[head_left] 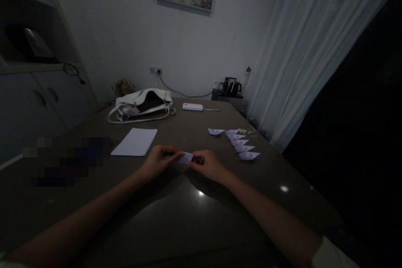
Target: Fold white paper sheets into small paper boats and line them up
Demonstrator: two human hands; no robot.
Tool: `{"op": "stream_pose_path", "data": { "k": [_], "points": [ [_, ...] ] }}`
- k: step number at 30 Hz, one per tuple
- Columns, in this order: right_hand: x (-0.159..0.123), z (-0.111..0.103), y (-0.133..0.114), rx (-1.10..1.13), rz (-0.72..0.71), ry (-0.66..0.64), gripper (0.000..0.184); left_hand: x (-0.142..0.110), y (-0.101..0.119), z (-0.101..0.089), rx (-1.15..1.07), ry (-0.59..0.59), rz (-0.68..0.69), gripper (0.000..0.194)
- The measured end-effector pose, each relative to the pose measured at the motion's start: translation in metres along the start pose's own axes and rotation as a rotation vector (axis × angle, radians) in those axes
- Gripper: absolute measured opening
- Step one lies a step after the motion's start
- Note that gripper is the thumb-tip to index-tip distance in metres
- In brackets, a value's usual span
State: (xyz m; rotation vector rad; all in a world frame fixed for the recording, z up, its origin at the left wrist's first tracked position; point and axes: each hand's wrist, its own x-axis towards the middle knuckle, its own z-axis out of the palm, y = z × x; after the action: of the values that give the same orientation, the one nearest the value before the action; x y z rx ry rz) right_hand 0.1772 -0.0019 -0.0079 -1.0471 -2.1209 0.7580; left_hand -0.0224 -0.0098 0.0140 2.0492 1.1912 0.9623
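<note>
A small folded piece of white paper is held just above the table between my two hands. My left hand pinches its left side between thumb and fingers. On the other side, my right hand grips the right edge, fingers curled. To the right of my hands, several folded paper boats stand in a slanting row, with one more paper boat just left of the row's far end. A stack of white paper sheets lies beyond my left hand.
The dark, glossy table reflects lamp spots. At its far side lie a white handbag and a white power bank with a short cable. Small scraps lie near the boats. A white curtain hangs along the right.
</note>
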Motion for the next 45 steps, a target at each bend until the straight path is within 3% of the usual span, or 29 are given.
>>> {"op": "stream_pose_path", "data": {
  "k": [5, 12, 19, 25, 34, 38, 43, 45],
  "points": [
    [0.0, -0.002, 0.0, -0.007, 0.013, 0.011, 0.014, 0.0, 0.001, 0.0, -0.054, -0.021, -0.058, 0.042],
    [-0.001, -0.001, -0.003, 0.008, 0.027, -0.008, 0.015, 0.002, -0.005, 0.001, 0.008, -0.024, 0.018, 0.037],
    [-0.001, -0.002, -0.005, 0.022, 0.005, 0.033, 0.014, 0.001, -0.002, 0.001, -0.163, 0.021, -0.064, 0.038],
    [-0.002, -0.002, -0.005, -0.002, -0.049, -0.028, 0.013, 0.0, -0.003, 0.002, -0.133, -0.065, -0.018, 0.038],
    [-0.003, -0.004, -0.015, 0.04, -0.049, -0.005, 0.011, 0.001, -0.004, 0.005, -0.214, 0.017, -0.086, 0.037],
    [-0.003, -0.006, -0.014, -0.028, -0.057, -0.068, 0.009, -0.001, -0.002, 0.007, -0.101, -0.099, -0.001, 0.037],
    [-0.005, -0.003, -0.009, -0.005, -0.103, -0.206, 0.011, -0.006, -0.001, 0.007, 0.158, -0.347, 0.115, 0.048],
    [-0.005, -0.001, -0.007, 0.03, -0.121, -0.249, 0.014, -0.007, -0.001, 0.006, 0.173, -0.369, 0.125, 0.05]
  ]
}}
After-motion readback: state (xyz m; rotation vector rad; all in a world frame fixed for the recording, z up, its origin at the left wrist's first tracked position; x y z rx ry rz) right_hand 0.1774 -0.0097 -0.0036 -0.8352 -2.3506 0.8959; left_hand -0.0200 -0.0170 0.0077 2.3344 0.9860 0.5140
